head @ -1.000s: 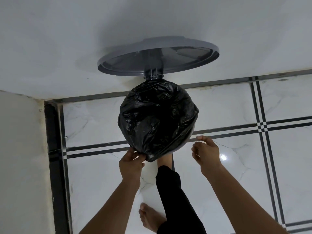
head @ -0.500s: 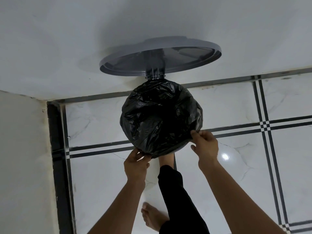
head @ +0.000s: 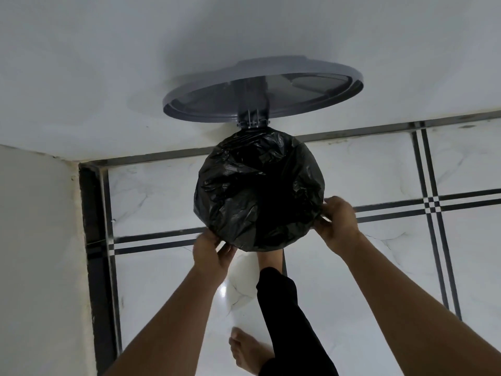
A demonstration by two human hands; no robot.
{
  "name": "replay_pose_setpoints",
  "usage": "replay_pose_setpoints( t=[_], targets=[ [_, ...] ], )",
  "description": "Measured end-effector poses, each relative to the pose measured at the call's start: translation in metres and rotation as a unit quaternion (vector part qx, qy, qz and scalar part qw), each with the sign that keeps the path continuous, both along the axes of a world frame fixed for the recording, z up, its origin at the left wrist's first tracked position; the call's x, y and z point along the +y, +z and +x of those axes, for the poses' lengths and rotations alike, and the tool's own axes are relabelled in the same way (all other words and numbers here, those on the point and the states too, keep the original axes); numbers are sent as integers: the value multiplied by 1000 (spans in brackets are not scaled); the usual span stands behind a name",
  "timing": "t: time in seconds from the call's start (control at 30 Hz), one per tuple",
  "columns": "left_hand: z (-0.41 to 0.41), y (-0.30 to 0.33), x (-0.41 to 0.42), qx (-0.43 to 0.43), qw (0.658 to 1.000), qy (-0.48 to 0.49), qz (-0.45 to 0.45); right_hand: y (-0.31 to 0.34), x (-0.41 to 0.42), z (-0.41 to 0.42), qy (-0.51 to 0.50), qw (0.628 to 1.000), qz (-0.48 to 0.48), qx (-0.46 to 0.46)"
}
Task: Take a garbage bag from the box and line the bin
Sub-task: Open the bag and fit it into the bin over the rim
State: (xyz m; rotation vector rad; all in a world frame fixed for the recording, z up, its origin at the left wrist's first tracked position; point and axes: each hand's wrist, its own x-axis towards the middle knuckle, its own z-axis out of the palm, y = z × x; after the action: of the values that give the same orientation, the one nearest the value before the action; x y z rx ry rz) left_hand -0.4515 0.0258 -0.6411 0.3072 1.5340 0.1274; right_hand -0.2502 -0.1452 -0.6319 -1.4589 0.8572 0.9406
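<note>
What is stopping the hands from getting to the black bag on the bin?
Nothing visible. The left hand and the right hand are already at the edge of the black bag, which covers the bin's mouth. The grey lid stands open behind.

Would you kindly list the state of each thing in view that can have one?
Grey round plastic bin lid: raised open against the wall.
Black plastic garbage bag: spread over the bin's mouth, crinkled.
Left hand: grip pinching the bag's near-left edge.
Right hand: grip on the bag's right edge.
</note>
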Motion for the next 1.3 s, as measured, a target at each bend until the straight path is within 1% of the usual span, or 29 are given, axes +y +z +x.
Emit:
replay_pose_setpoints(
  t=[0.03, 0.07, 0.1, 0.17, 0.27, 0.37, 0.43, 0.5, 0.57, 0.67, 0.77, 0.87, 0.93, 1.0, 1.07, 1.1, 1.13, 1.17, 1.2, 1.23, 1.27, 1.3],
  targets=[
    [0, 1, 8, -17, 999, 38, -19, 4, -2, 3, 0, 1000, 16, -6],
    [-1, 0, 16, -26, 998, 46, -34, 7, -4, 7, 23, 1000, 17, -11],
    [-2, -1, 22, -33, 998, 27, -36, 9, -5, 10, 50, 999, 5, -14],
    [-6, -6, 27, -30, 999, -19, -21, 12, -6, 13, 64, 998, -11, -15],
    [-9, -16, 30, 11, 999, -38, 24, 14, -3, 15, 26, 1000, -17, 2],
    [-7, -14, 34, 34, 994, -57, 91, 15, -1, 17, -28, 999, 17, 32],
    [-3, -9, 36, 63, 989, -56, 123, 15, 3, 17, -24, 998, 31, 47],
    [1, -6, 39, 76, 986, -69, 132, 17, 5, 16, -5, 998, 18, 58],
    [1, -6, 41, 82, 986, -61, 131, 18, 7, 17, -14, 997, 12, 78],
    [-4, -3, 39, 67, 986, -59, 141, 20, 8, 20, -11, 993, 5, 115],
    [-3, 2, 34, 19, 991, -62, 118, 23, 5, 22, -9, 990, -5, 138],
    [-4, 3, 34, 10, 997, -34, 68, 28, 4, 23, -25, 989, 16, 148],
    [-7, 5, 34, -13, 998, -39, 41, 28, 7, 24, -19, 988, 26, 153],
    [-7, 8, 32, -44, 998, -46, 11, 25, 11, 23, 3, 989, 7, 147],
    [-2, 12, 32, -69, 997, -25, -12, 25, 17, 25, 37, 989, -34, 141],
    [1, 13, 32, -69, 997, -8, -16, 28, 20, 24, 73, 988, -75, 114],
    [4, 14, 32, -56, 998, 6, -15, 32, 22, 22, 126, 981, -139, 51],
    [6, 15, 32, -40, 999, 23, -11, 35, 24, 18, 168, 957, -231, -60],
    [7, 15, 33, -27, 999, 35, -8, 41, 28, 11, 180, 912, -305, -207],
    [7, 14, 32, -22, 999, 43, -4, 52, 35, 2, 181, 868, -316, -339],
    [9, 14, 32, -24, 999, 40, -1, 60, 49, -9, 202, 842, -274, -419],
    [11, 14, 33, -29, 999, 35, -1, 61, 63, -20, 252, 826, -224, -453]
  ],
)
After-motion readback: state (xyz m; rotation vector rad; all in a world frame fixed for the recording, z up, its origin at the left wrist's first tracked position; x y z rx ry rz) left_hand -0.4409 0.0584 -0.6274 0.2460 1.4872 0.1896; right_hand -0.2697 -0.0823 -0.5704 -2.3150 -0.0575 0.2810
